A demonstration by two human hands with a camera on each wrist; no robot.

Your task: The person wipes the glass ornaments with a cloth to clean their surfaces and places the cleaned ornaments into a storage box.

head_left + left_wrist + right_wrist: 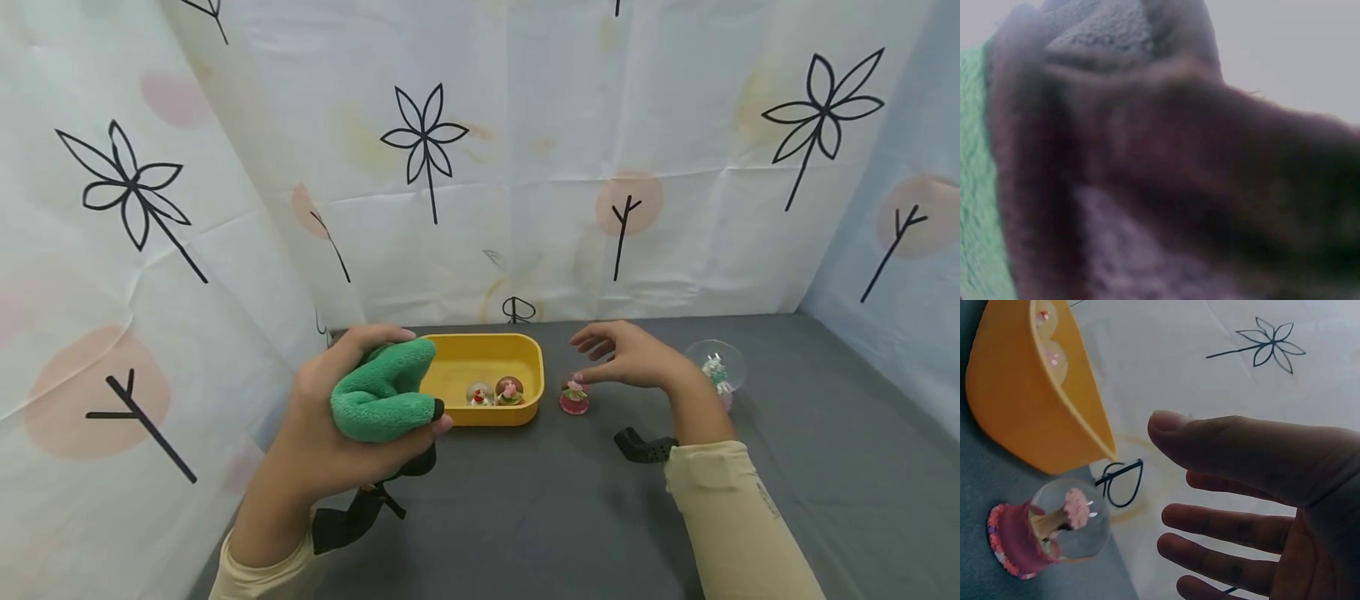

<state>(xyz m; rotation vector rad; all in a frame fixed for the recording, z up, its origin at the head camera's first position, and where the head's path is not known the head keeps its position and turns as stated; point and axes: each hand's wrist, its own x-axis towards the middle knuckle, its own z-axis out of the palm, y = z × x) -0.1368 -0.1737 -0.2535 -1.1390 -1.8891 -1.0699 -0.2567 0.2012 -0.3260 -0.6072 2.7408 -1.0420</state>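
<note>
My left hand [311, 433] grips a folded green fuzzy cloth [381, 404] with a small black patch at one end. In the left wrist view the cloth [975, 175] is blurred and partly hidden by dark fingers. A small snow globe [574, 403] with a pink base stands on the grey table. Over it hovers my right hand [626, 354], fingers extended and slightly bent, holding nothing. The right wrist view shows a gap between the thumb and the globe [1017, 540], which has a pink flower-like top inside its clear dome.
A yellow tray [442, 340] sits left of the pink globe, with two small snow globes [510, 390] inside. Another clear globe [716, 368] with a white and green figure is beyond my right wrist. Patterned white cloth walls [555, 125] enclose the grey table [525, 517].
</note>
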